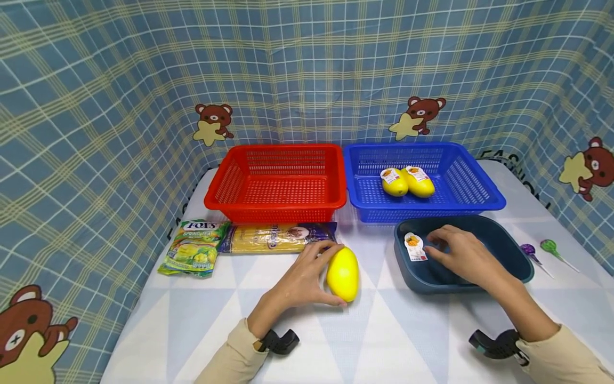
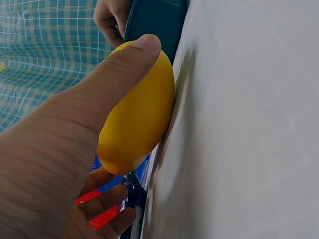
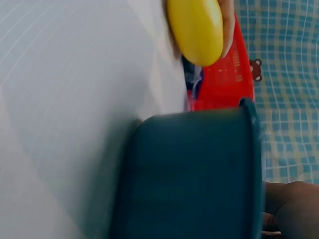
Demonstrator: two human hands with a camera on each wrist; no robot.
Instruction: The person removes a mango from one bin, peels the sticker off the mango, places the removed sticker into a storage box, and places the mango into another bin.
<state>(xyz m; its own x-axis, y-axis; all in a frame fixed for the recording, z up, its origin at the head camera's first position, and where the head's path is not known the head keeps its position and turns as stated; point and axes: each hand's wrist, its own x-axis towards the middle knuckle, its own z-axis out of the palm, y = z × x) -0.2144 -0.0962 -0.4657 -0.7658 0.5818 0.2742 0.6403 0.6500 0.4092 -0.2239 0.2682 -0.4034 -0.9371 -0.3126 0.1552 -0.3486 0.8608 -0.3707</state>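
Yellow fruit [image 1: 343,274], frame centre: long axis runs top-to-bottom. Left hand [image 1: 307,277] pinches it, thumb lowermost. Right hand [image 1: 462,253], fingers parted, over bin [image 1: 503,250], right of frame.

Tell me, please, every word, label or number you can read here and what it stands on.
"FOX'S": on the green candy bag.
"SPRING TEA": same bag, beneath.
Yellow packet: lettering too small to read surely.
Fruit stickers in the blue basket: too small.
Sticker in the dark basin: too small.
Black letters along the checked cloth: broken by folds, no whole word.
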